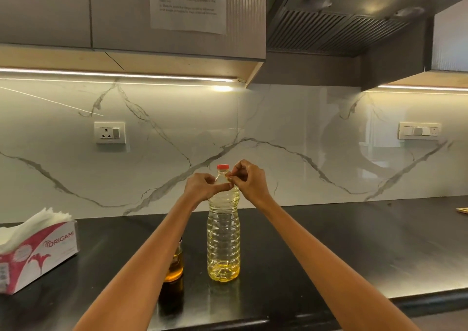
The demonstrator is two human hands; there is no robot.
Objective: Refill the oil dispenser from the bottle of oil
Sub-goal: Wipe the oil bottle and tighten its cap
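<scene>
Both hands at the neck of the sealed oil bottle; pouring not yet begun.

The clear ribbed plastic bottle of yellow oil (223, 232) stands upright on the black countertop (329, 249), its red screw cap (223, 167) on. The left hand (202, 186) closes on the bottle's shoulder; the right hand (249, 180) pinches something small just below the cap. The small glass oil dispenser (176, 265) stands just left, partly hidden by the forearm. Judgement: nearly full, hence heavy; thin walls will flex, so grip mid-body on the ribs.
</scene>
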